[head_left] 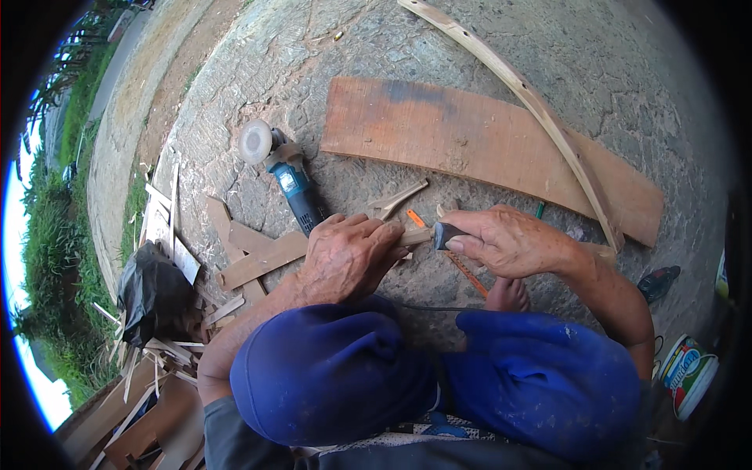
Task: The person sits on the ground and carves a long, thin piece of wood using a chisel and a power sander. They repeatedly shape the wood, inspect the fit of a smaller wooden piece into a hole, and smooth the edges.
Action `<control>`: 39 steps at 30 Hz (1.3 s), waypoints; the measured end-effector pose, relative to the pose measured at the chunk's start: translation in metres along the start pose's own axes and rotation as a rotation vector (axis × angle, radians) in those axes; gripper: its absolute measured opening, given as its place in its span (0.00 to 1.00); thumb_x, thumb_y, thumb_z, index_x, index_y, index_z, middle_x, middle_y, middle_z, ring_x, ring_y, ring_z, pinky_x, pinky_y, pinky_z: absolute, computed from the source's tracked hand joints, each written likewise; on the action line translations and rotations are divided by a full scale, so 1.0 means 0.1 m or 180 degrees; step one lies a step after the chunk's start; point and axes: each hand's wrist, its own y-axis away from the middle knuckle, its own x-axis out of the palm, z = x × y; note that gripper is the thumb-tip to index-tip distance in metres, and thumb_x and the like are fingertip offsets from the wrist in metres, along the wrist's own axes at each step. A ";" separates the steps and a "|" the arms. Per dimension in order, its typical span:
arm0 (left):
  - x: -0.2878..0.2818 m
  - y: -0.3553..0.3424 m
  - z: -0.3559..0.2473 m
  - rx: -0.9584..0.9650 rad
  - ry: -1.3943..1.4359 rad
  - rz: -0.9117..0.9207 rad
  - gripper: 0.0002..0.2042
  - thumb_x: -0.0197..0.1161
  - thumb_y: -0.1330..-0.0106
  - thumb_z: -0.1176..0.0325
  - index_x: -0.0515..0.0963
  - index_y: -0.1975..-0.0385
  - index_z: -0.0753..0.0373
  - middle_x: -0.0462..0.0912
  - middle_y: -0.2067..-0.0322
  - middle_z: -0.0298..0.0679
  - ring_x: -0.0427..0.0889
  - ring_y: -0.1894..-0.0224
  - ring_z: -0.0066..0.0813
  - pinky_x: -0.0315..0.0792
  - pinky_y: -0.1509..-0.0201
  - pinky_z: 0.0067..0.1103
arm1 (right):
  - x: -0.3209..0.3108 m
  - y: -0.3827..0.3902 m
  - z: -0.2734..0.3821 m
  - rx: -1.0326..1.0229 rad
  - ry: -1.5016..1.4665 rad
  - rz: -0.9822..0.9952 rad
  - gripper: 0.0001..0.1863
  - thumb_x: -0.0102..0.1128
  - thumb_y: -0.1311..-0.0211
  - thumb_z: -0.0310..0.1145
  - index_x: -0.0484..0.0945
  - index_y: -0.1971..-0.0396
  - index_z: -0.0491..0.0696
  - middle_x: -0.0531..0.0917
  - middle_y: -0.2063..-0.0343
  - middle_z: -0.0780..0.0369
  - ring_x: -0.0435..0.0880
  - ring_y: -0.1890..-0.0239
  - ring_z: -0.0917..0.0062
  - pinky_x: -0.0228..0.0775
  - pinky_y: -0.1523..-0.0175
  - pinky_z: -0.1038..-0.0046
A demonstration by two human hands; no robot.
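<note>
My left hand (352, 249) is covering most of this wood piece (417, 237), so you only get the end. No clue what the dark tool (449, 233) looks like past that bit, my right hand (509, 237) hides the rest. My blue pants (540, 368) block most of my foot (509, 295). The curved strip (513, 78) gets chopped at the top, and that speck (338, 36) up there's too tiny to tell.

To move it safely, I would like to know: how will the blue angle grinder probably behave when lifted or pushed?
The angle grinder is probably heavy for its size, being a thick-bodied power tool. That rounded shape might roll a little, though the disc jutting from one end may limit this.
</note>
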 end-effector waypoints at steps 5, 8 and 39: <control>-0.01 0.00 0.03 0.0156 -0.0006 -0.0077 0.13 0.68 0.34 0.59 0.78 0.56 0.58 0.83 0.68 0.37 0.85 0.63 0.36 0.77 0.61 0.33 | 0.00 0.00 -0.02 0.0002 0.0053 0.0073 0.15 0.51 0.24 0.41 0.76 0.48 0.48 0.79 0.73 0.50 0.82 0.66 0.49 0.70 0.58 0.49; 0.02 0.01 0.01 0.0129 0.0137 -0.0136 0.13 0.68 0.34 0.60 0.78 0.56 0.59 0.83 0.68 0.38 0.85 0.64 0.38 0.77 0.61 0.34 | 0.02 0.01 -0.01 -0.0023 0.0083 0.0016 0.15 0.52 0.24 0.41 0.76 0.49 0.48 0.80 0.73 0.50 0.82 0.66 0.49 0.70 0.58 0.49; 0.01 0.05 -0.04 -0.0175 0.0980 0.0016 0.11 0.70 0.36 0.65 0.81 0.58 0.60 0.82 0.70 0.41 0.84 0.65 0.43 0.78 0.62 0.36 | 0.06 0.01 -0.03 -0.0203 0.0174 0.0008 0.13 0.53 0.26 0.41 0.76 0.53 0.47 0.78 0.74 0.53 0.80 0.69 0.54 0.70 0.60 0.56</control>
